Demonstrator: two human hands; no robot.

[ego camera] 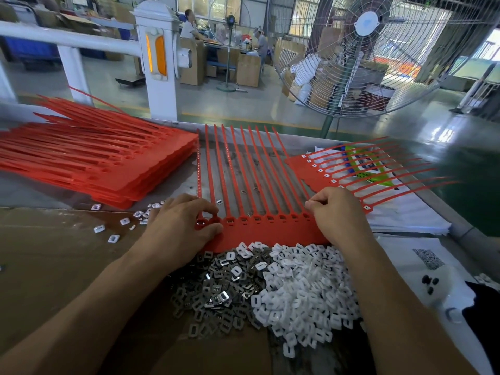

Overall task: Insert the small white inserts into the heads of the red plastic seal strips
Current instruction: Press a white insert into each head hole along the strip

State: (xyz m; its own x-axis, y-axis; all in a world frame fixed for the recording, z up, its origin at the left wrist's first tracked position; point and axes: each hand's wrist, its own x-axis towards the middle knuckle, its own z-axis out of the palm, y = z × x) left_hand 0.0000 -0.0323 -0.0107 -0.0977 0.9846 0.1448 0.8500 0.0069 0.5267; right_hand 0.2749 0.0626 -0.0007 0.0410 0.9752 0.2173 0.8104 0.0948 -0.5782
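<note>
A red sheet of joined seal strips (259, 234) lies in front of me, its row of heads (257, 219) near me and its tails pointing away. My left hand (178, 226) pinches the sheet's left end, thumb under and fingers curled over the two leftmost heads. My right hand (338, 212) is curled at the sheet's right end, fingertips at the rightmost head; what it holds is hidden. A heap of white inserts (305, 288) lies just below the sheet, beside a heap of grey metal clips (216, 290).
A tall stack of red strip sheets (89, 163) sits at the left. Another sheet with white inserts in its heads (338, 174) lies on printed bags at the right. Loose inserts (119, 228) are scattered left. A big floor fan (362, 50) stands beyond the table.
</note>
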